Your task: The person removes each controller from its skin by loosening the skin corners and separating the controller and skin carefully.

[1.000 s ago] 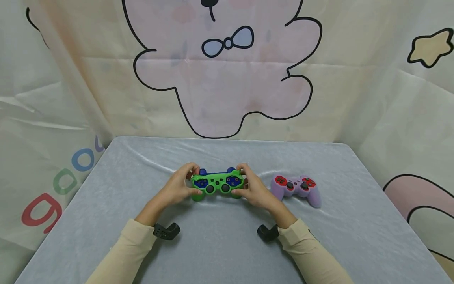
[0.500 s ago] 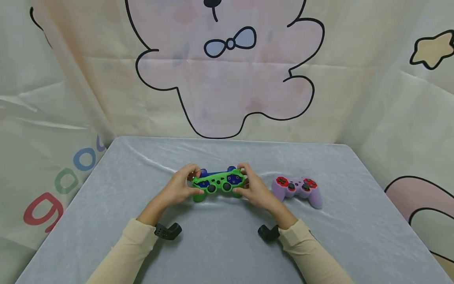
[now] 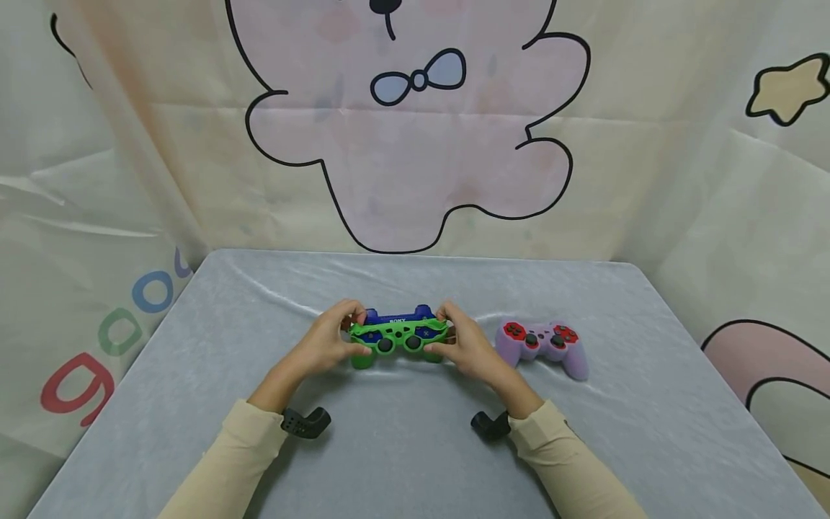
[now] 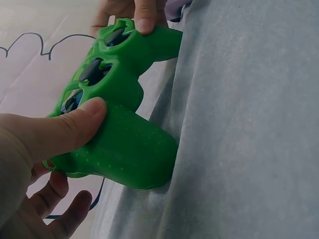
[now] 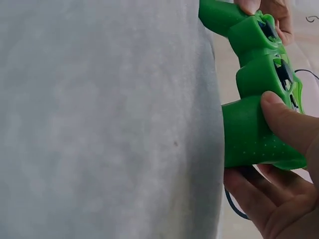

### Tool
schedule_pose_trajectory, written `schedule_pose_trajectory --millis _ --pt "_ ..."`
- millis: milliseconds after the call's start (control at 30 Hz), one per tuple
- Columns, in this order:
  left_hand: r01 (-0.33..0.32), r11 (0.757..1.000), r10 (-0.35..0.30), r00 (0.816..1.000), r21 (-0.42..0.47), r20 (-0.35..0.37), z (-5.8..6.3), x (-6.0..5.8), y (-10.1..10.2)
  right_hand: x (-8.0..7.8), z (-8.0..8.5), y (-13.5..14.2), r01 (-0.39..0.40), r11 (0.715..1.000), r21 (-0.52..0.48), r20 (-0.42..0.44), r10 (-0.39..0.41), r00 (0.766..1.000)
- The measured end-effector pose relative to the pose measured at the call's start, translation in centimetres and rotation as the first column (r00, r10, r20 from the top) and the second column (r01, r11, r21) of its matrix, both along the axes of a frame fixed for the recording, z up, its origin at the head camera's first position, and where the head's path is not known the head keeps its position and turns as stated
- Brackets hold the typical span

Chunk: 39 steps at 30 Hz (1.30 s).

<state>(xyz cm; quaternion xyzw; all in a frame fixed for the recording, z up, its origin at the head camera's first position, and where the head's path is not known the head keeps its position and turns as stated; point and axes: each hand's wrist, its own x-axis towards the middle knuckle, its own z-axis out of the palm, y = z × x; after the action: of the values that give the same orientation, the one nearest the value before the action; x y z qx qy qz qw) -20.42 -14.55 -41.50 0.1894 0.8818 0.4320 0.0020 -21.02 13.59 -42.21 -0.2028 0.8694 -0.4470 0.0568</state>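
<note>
A blue game controller sits in a green silicone cover in the middle of the table. The cover's upper edge is pulled down off the controller's back, baring the SONY lettering, while its grips and thumbstick area stay wrapped. My left hand pinches the cover's left end, thumb on the front face and fingers behind the top corner. At the right end my right hand does the same, its thumb beside a stick. The lower grips rest at the grey cloth.
A purple game controller with red button areas lies just right of my right hand. Grey cloth covers the table. Behind it hangs a printed curtain. Dark wrist cameras jut inward from both wrists.
The cover's upper edge has come down off the controller, first at the left corner, then along the right too. More blue and the SONY lettering now show. Both hands stay nearly in place.
</note>
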Motion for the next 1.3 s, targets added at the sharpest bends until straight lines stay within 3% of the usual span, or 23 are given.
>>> schedule_pose_trajectory --millis 233,533,767,933,1067,1300 --pt "-0.004 1.0 0.004 1.0 -0.008 0.004 0.0 0.0 0.1 0.0 -0.2 -0.1 0.039 0.998 -0.051 0.047 -0.037 0.998" --pt "-0.03 0.997 0.029 0.999 -0.066 -0.02 0.2 0.0 0.5 0.1 0.1 -0.1 0.099 0.995 0.006 -0.012 -0.099 0.995" --pt "-0.054 0.982 0.029 0.99 -0.18 -0.139 0.9 0.9 1.4 0.2 0.2 -0.4 0.099 0.993 -0.058 0.096 -0.093 0.991" --pt "-0.083 0.968 0.036 0.98 -0.235 -0.197 1.2 1.4 1.9 0.1 0.3 -0.6 0.106 0.993 -0.044 0.092 -0.102 0.991" --pt "-0.062 0.981 0.029 0.983 -0.181 -0.179 0.9 1.3 2.0 0.1 0.4 -0.7 0.11 0.993 -0.03 0.092 -0.107 0.99" --pt "-0.014 0.999 0.01 0.997 -0.048 -0.082 0.3 1.0 2.2 0.1 0.3 -0.7 0.107 0.994 -0.017 0.088 -0.105 0.991"
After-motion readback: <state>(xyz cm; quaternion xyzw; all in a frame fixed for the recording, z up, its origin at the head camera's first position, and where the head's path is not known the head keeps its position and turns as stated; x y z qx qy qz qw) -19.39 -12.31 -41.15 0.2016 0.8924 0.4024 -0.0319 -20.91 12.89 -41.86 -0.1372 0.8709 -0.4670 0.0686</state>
